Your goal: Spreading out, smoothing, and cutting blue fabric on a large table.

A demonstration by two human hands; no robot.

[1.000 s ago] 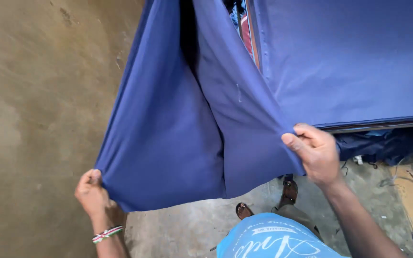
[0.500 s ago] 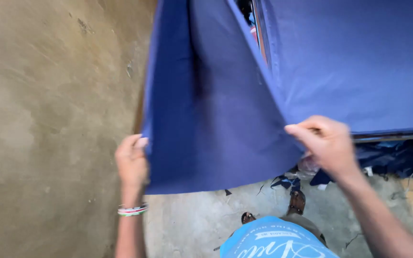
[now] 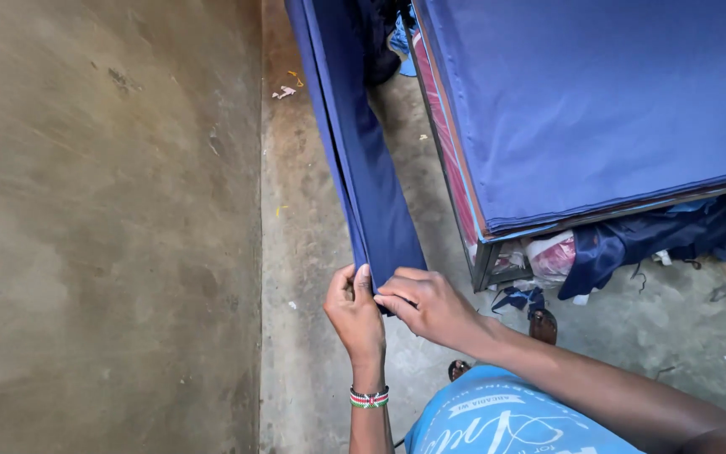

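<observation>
A long piece of dark blue cloth point(image 3: 363, 160) hangs folded into a narrow strip, running from the top of the view down to my hands. My left hand point(image 3: 353, 313), with a beaded wristband, pinches the cloth's lower end from the left. My right hand point(image 3: 426, 307) presses against the same end from the right, fingers closed on the edges. Both hands meet at the cloth's bottom corner, above the concrete floor point(image 3: 313, 277).
A table point(image 3: 481, 252) to the right carries a stack of blue cloth sheets point(image 3: 598, 101), with bundled fabric and scraps point(image 3: 632, 244) underneath. A rough concrete wall point(image 3: 102, 235) stands close on the left. My sandalled feet point(image 3: 539, 324) and blue shirt point(image 3: 506, 420) show below.
The cloth was spread wide between my hands. My left hand swung right and up to meet my right, folding the cloth into a narrow hanging strip.
</observation>
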